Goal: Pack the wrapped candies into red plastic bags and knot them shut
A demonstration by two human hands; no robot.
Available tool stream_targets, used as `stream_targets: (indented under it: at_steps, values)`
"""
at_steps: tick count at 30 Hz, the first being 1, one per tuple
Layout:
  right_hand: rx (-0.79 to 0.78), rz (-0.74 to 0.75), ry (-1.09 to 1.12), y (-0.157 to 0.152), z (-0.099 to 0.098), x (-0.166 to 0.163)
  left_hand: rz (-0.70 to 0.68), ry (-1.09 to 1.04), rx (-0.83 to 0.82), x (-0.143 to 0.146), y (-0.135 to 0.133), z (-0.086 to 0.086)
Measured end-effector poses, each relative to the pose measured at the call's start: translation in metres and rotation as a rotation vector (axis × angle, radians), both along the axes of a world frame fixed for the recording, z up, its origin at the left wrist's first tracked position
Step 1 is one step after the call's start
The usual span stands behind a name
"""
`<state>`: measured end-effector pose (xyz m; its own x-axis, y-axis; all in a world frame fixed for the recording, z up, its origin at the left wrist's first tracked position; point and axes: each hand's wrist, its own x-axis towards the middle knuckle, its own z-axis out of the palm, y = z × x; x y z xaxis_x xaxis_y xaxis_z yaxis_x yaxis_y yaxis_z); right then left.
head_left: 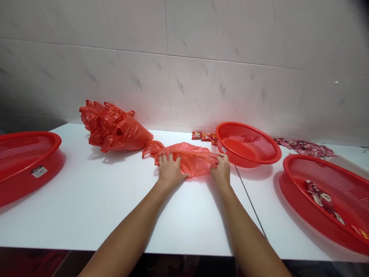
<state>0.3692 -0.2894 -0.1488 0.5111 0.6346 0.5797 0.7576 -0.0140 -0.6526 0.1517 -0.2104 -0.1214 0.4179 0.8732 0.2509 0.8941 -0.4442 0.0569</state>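
A thin red plastic bag point(194, 159) lies on the white table in front of me. My left hand point(170, 169) rests on the bag's left part, palm down with its fingers spread. At the bag's right end, my right hand point(221, 169) has its fingers closed on the edge of the plastic. The bag's handle end is crumpled to the left of my left hand. Farther left stands a thick bundle of red plastic bags point(127, 132), leaning over with its handles bunched.
Red baskets stand around: one at left point(31, 165), a smaller one behind my right hand point(248, 150), and one at right point(300, 200) holding dark red packets point(324, 198). Small red packets point(205, 137) and a pile of patterned packets point(308, 148) lie near the tiled wall point(190, 84).
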Motion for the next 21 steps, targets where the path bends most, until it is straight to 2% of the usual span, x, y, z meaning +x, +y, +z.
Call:
stream_targets:
  at_steps: [2,4,9,10,12,14,15,16,19,21]
  values:
    - [-0.001,0.0,-0.009,0.0,0.003,-0.004,-0.008,0.018,-0.065,0.002,-0.002,0.0]
    - [0.074,-0.015,-0.051,-0.003,0.011,-0.009,-0.012,0.036,-0.13,0.005,-0.004,-0.001]
    - [0.538,-0.112,-0.206,-0.034,0.041,-0.029,-0.004,0.015,-0.169,0.008,-0.007,-0.008]
    - [0.611,-0.059,-0.242,-0.04,0.044,-0.036,-0.002,0.009,-0.173,0.008,-0.007,-0.008]
    - [0.664,0.204,-0.31,-0.049,0.047,-0.052,-0.002,0.008,-0.19,0.009,-0.008,-0.009]
    - [0.534,0.499,-0.324,-0.046,0.044,-0.07,-0.018,0.029,-0.203,0.01,-0.01,-0.008]
    - [0.411,0.572,-0.302,-0.041,0.04,-0.077,-0.037,0.047,-0.201,0.01,-0.012,-0.007]
    - [0.258,0.582,-0.264,-0.035,0.036,-0.082,-0.063,0.066,-0.197,0.009,-0.014,-0.005]
    - [-0.223,0.364,-0.103,-0.012,0.026,-0.074,-0.185,0.119,-0.221,0.006,-0.021,0.004]
    - [-0.415,0.233,-0.028,-0.005,0.024,-0.051,-0.263,0.163,-0.279,0.002,-0.026,0.014]
